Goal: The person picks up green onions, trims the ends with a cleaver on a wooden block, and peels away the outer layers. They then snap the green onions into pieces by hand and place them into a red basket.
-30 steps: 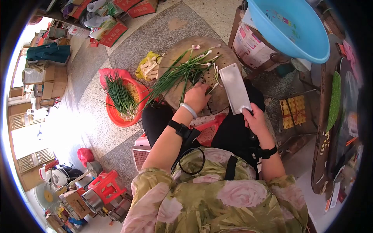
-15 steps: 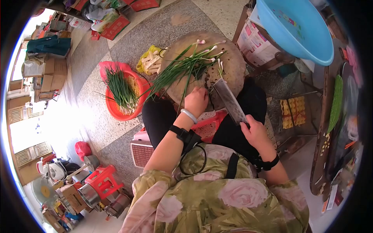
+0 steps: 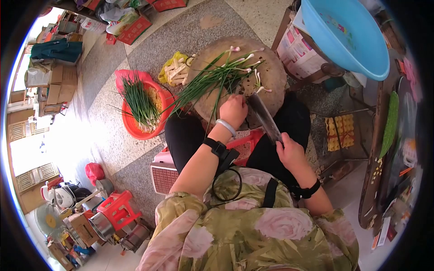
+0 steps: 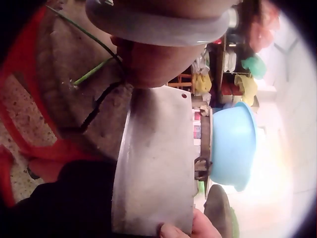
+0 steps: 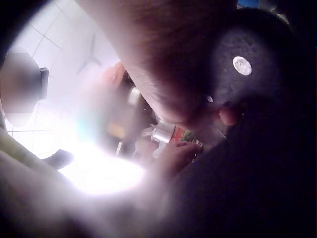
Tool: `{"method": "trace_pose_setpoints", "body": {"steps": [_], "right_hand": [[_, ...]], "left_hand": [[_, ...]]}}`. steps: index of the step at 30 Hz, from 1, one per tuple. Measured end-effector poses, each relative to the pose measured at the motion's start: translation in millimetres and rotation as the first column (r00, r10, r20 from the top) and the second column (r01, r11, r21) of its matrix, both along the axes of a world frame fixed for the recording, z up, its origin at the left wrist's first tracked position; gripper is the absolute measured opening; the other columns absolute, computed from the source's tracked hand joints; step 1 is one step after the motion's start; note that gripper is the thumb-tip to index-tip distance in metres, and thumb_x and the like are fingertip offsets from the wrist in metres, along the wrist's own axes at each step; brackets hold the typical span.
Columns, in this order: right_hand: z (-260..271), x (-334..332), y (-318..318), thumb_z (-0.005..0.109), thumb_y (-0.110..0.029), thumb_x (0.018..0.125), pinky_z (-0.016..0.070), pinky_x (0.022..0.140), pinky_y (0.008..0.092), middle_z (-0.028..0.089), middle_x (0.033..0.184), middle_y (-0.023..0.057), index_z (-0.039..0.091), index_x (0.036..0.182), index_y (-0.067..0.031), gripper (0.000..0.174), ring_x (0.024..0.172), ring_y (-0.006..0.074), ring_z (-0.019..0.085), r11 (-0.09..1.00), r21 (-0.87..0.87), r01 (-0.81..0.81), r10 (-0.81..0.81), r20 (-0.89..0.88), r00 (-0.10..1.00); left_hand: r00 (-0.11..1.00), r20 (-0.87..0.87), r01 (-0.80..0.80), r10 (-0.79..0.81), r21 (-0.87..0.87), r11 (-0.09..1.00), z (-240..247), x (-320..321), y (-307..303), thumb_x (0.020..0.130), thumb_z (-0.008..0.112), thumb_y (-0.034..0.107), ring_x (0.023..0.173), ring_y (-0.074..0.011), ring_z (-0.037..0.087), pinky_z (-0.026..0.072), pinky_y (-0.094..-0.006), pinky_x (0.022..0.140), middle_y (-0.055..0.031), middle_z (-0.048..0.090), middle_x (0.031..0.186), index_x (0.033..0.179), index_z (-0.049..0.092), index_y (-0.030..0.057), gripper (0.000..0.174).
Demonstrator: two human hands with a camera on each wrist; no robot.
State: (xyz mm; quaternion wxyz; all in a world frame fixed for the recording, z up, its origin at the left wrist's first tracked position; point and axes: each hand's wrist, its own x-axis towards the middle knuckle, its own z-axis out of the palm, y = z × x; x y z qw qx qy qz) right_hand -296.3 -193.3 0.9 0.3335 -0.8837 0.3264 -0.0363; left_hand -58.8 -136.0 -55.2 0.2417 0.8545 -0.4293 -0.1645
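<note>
As only left wrist shows, cleaver (image 4: 156,158) is pierced.

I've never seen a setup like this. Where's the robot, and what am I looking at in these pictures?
There is no robot here: a person works with bare hands and wears three cameras. The large picture comes from the head, looking down. The other two come from the wrists; the right one is too blurred and dark to show much.

On the round board lie long green stalks with white bulbs. The right hand grips a cleaver. The left hand is curled close to the blade, by the greens; whether it pinches a stalk, I can't tell.

Beside the board are a red basket with more greens and a yellow bag of pale sticks.
</note>
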Motion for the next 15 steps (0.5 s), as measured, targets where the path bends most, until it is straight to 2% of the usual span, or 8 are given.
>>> {"method": "trace_pose_setpoints", "body": {"steps": [4, 8, 10, 11, 13, 14, 15], "right_hand": [[0.8, 4.7, 1.7, 0.054, -0.017, 0.088, 0.0492, 0.053, 0.0457, 0.061, 0.073, 0.0176, 0.043, 0.095, -0.0048, 0.017, 0.064, 0.0368, 0.061, 0.996, -0.069, -0.05, 0.041, -0.126, 0.991], [-4.3, 5.4, 1.4, 0.053, -0.017, 0.088, 0.0491, 0.053, 0.0459, 0.061, 0.071, 0.0177, 0.043, 0.095, -0.0045, 0.017, 0.064, 0.0372, 0.061, 0.996, -0.073, -0.054, 0.044, -0.131, 0.99], [-6.4, 4.1, 0.3, 0.053, -0.018, 0.089, 0.0487, 0.054, 0.0469, 0.061, 0.071, 0.0181, 0.044, 0.096, -0.0041, 0.018, 0.065, 0.0376, 0.061, 0.996, -0.075, -0.047, 0.038, -0.119, 0.992], [-7.5, 3.3, -0.7, 0.053, -0.018, 0.089, 0.0487, 0.054, 0.0469, 0.061, 0.071, 0.0181, 0.044, 0.096, -0.0041, 0.018, 0.065, 0.0376, 0.061, 0.996, -0.076, -0.05, 0.041, -0.118, 0.992], [-10.6, 2.5, -4.1, 0.054, -0.02, 0.088, 0.0475, 0.058, 0.0493, 0.061, 0.073, 0.0208, 0.046, 0.098, -0.0034, 0.021, 0.068, 0.0405, 0.06, 1.0, 0.019, 0.012, -0.01, -0.065, 0.998], [-12.8, 1.6, -6.4, 0.054, -0.02, 0.088, 0.0475, 0.058, 0.0493, 0.061, 0.073, 0.0208, 0.046, 0.098, -0.0034, 0.021, 0.068, 0.0405, 0.06, 1.0, 0.022, 0.009, -0.008, -0.062, 0.998], [-14.4, 1.0, -9.5, 0.054, -0.021, 0.088, 0.0466, 0.06, 0.0503, 0.061, 0.074, 0.0222, 0.046, 0.099, -0.0032, 0.022, 0.07, 0.0421, 0.06, 0.996, 0.083, 0.029, -0.026, -0.035, 0.999]], "left_hand": [[1.0, -0.021, 0.015, -0.014, 0.027, 1.0, 3.7, -2.4, -2.5, 0.077, 0.056, 0.016, 0.077, -0.0337, 0.062, 0.0507, -0.0438, 0.067, -0.0143, 0.061, 0.087, 0.081, 0.06, 0.0068, 0.011], [0.999, -0.034, 0.045, -0.041, 0.11, 0.993, 4.1, -7.7, -1.3, 0.077, 0.056, 0.016, 0.077, -0.0338, 0.062, 0.0507, -0.0437, 0.067, -0.0147, 0.061, 0.087, 0.081, 0.06, 0.0065, 0.012], [0.998, -0.034, 0.048, -0.048, -0.008, 0.999, 9.5, -9.5, 2.9, 0.076, 0.057, 0.015, 0.077, -0.0348, 0.062, 0.0506, -0.0435, 0.067, -0.0157, 0.061, 0.087, 0.08, 0.06, 0.006, 0.01], [0.998, -0.033, 0.044, -0.044, -0.009, 0.999, 12.3, -7.1, 5.5, 0.076, 0.057, 0.015, 0.077, -0.0348, 0.062, 0.0506, -0.0435, 0.067, -0.0157, 0.061, 0.087, 0.08, 0.06, 0.006, 0.01], [0.998, 0.035, 0.065, -0.058, -0.275, 0.959, 16.8, 2.6, 15.8, 0.078, 0.057, 0.011, 0.077, -0.0364, 0.062, 0.0496, -0.0434, 0.067, -0.0166, 0.061, 0.086, 0.083, 0.058, 0.0049, 0.008], [0.998, 0.037, 0.064, -0.056, -0.272, 0.96, 16.4, 8.0, 20.8, 0.078, 0.057, 0.011, 0.077, -0.0364, 0.062, 0.0496, -0.0434, 0.067, -0.0166, 0.061, 0.086, 0.083, 0.058, 0.0049, 0.008], [0.994, -0.105, -0.063, 0.034, -0.28, 0.958, 15.1, 14.3, 25.4, 0.08, 0.057, 0.01, 0.074, -0.0327, 0.061, 0.0485, -0.0401, 0.066, -0.0156, 0.06, 0.081, 0.086, 0.056, 0.0037, 0.008]]}}
